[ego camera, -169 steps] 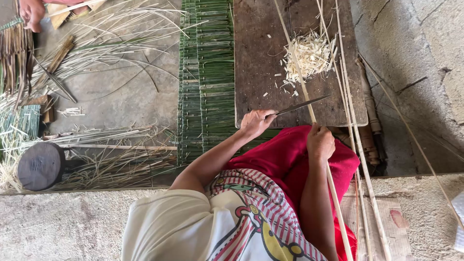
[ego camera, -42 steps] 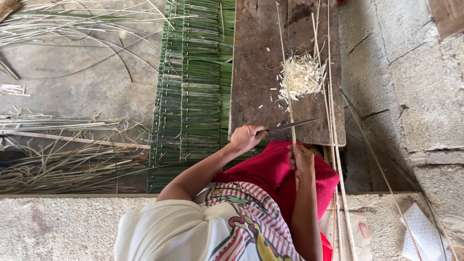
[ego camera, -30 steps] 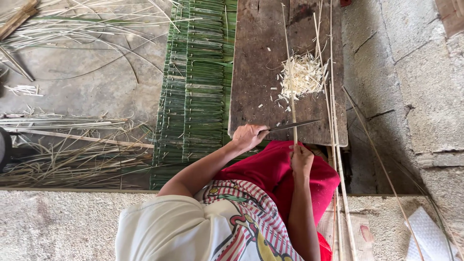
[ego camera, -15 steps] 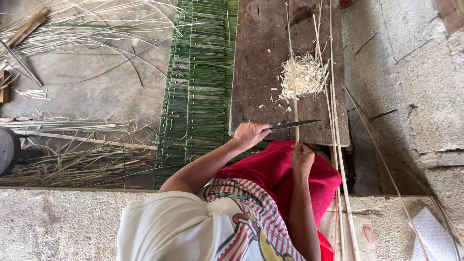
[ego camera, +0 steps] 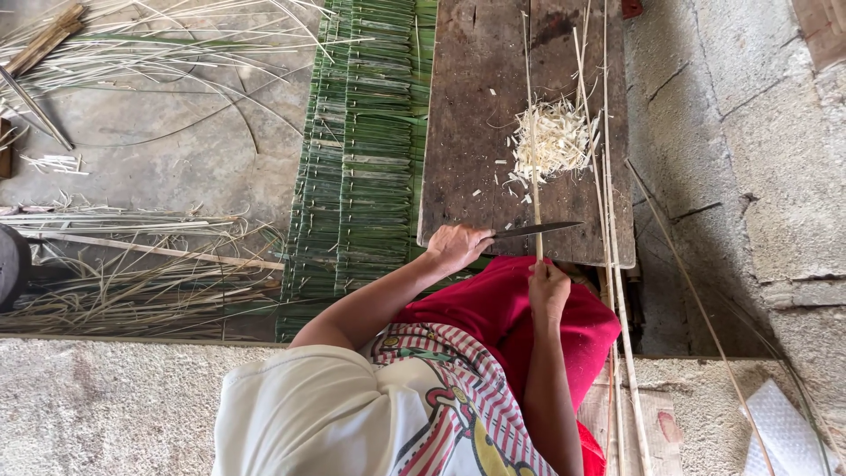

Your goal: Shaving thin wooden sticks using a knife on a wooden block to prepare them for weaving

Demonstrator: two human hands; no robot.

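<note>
A rough concrete ledge [ego camera: 106, 405] runs nearest. Past it, the left hand [ego camera: 456, 247] is closed round a knife [ego camera: 533, 230], its blade lying across a thin stick [ego camera: 531, 132] pinched in the right hand [ego camera: 548, 286]. Both meet at the near edge of a worn wooden board [ego camera: 467, 132] bearing pale shavings [ego camera: 553, 141]. Beside it lies a green woven mat [ego camera: 361, 150], then scattered reeds [ego camera: 132, 53] on concrete floor

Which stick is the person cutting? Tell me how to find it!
Look for the dark wooden board lying beside the green woven mat. A pile of pale shavings sits on it. The stick being cut runs through that pile's left side, with the right hand pinching its near end and the knife in the left hand crossing it; the other loose sticks lie untouched further right.
</note>
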